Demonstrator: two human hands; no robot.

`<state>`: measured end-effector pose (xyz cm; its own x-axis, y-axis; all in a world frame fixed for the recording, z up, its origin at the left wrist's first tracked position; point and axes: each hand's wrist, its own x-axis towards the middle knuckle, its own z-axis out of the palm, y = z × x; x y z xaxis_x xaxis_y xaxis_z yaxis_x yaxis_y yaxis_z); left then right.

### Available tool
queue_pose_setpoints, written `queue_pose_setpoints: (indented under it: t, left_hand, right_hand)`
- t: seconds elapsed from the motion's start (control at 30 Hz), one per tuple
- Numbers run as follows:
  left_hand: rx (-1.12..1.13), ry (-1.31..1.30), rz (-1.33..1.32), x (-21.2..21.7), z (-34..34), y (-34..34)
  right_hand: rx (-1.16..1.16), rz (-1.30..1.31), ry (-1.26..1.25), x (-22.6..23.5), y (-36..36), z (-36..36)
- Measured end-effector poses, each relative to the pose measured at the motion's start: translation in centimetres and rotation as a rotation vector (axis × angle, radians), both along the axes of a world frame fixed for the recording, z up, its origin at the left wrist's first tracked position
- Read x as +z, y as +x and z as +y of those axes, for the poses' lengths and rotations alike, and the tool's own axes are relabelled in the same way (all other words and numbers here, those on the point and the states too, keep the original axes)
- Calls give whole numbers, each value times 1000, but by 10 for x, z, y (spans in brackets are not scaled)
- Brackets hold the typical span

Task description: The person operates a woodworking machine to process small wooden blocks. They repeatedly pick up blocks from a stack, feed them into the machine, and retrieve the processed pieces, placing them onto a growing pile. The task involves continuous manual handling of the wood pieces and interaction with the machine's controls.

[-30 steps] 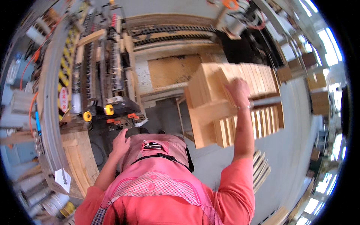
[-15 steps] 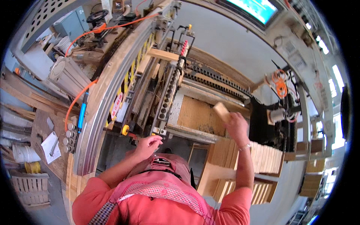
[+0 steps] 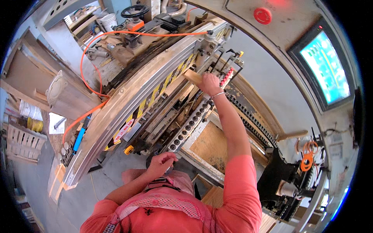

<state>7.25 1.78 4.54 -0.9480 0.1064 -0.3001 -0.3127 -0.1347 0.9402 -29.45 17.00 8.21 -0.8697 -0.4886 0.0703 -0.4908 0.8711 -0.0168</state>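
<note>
My right hand (image 3: pixel 210 84) reaches to the far end of the machine, its fingers closed round a pale wooden block (image 3: pixel 191 76). The block lies across the gap between the striped guard rail (image 3: pixel 145 105) and the bar with a row of round black holes (image 3: pixel 186 127). The hand covers the block's right end. My left hand (image 3: pixel 160 165) is at the near end of that bar, in front of my apron, with its fingers curled together. Whatever they may hold is hidden.
A lit screen (image 3: pixel 325 70) and a red push button (image 3: pixel 262 16) are on the panel at upper right. An orange hose (image 3: pixel 155 35) loops over the left side. A recessed wooden bed (image 3: pixel 211 145) lies right of the bar. Stacked wood (image 3: pixel 213 197) is partly hidden by my right arm.
My right hand has gone from above the stacked wood, holding a wooden block, to the machine's far end. The view has swung right. My left hand stays near the bar's close end.
</note>
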Motion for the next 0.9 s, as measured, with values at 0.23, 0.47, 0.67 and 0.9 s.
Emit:
queue_pose_setpoints:
  t: [0.23,0.47,0.67,0.9]
  left_hand:
    - [51,-27,-22,11,10,-24]
    - [126,110,-54,-1,4,-65]
    - [116,414,94,-14,29,-106]
    - [244,392,148,-27,20,-86]
  right_hand:
    - [-108,-207,61,1,-20,-10]
    - [-5,-66,18,31,36,32]
    - [369,-735,-131,70,150,23]
    - [198,-564,-173,48,106,33]
